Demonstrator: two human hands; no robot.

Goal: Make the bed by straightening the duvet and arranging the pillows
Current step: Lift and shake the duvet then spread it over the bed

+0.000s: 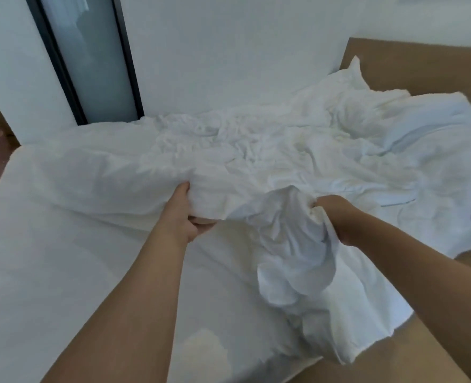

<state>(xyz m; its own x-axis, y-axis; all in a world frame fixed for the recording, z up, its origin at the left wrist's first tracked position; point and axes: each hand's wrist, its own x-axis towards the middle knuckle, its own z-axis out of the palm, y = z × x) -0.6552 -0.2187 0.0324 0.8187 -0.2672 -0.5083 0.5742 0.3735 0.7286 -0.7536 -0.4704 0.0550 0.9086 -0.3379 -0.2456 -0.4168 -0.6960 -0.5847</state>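
head camera, looking down over a bed: a crumpled white duvet (228, 150) lies bunched across the far half of the mattress, its near edge lifted off the white fitted sheet (63, 258) by two bare hands. the left hand (186, 214) grips that edge, thumb on top and fingers curled underneath the fold. the right hand (332, 214) clutches a twisted wad of the same fabric, fingers closed tightly into it, and a loose tail of cloth hangs down from the fist over the bed's near corner. toward the far right, rumpled white bedding that may include a pillow (350, 87) is heaped against a brown headboard (422, 67); its outline cannot be told apart from the duvet. a paler, bluish layer of bedding (436, 125) shows at the right. behind the bed stand a white wall (228, 51) and a dark-framed glass panel (90, 64).
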